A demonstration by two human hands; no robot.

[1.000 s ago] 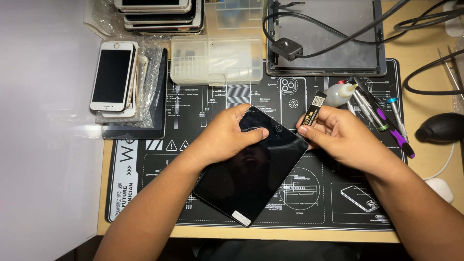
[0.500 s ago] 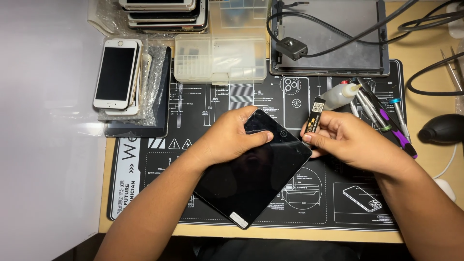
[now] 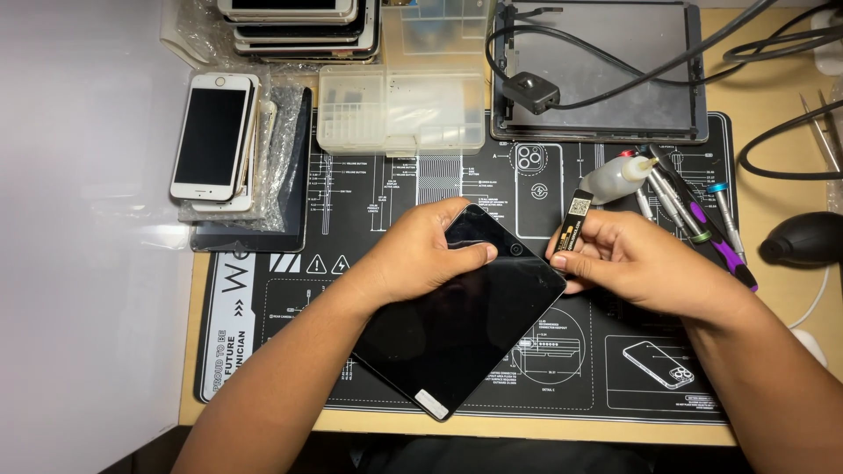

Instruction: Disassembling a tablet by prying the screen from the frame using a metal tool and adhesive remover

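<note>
A black tablet screen (image 3: 457,329) lies tilted on the black printed work mat (image 3: 615,377). My left hand (image 3: 417,254) presses down on its upper part, thumb stretched across the glass near the top corner. My right hand (image 3: 628,263) sits at the tablet's right corner and pinches a small black flex strip (image 3: 571,230) with an orange band and a white square label. The strip stands almost upright just beyond the tablet's corner.
White phones (image 3: 211,136) stack on plastic bags at the left. A clear parts box (image 3: 399,110) and an opened tablet frame (image 3: 606,79) with cables lie at the back. A squeeze bottle (image 3: 615,175), screwdrivers (image 3: 702,219) and a black air blower (image 3: 803,239) sit at the right.
The hands and tablet have barely shifted. The view has drifted slightly, and my right hand has drawn the strip a little closer to the tablet's corner.
</note>
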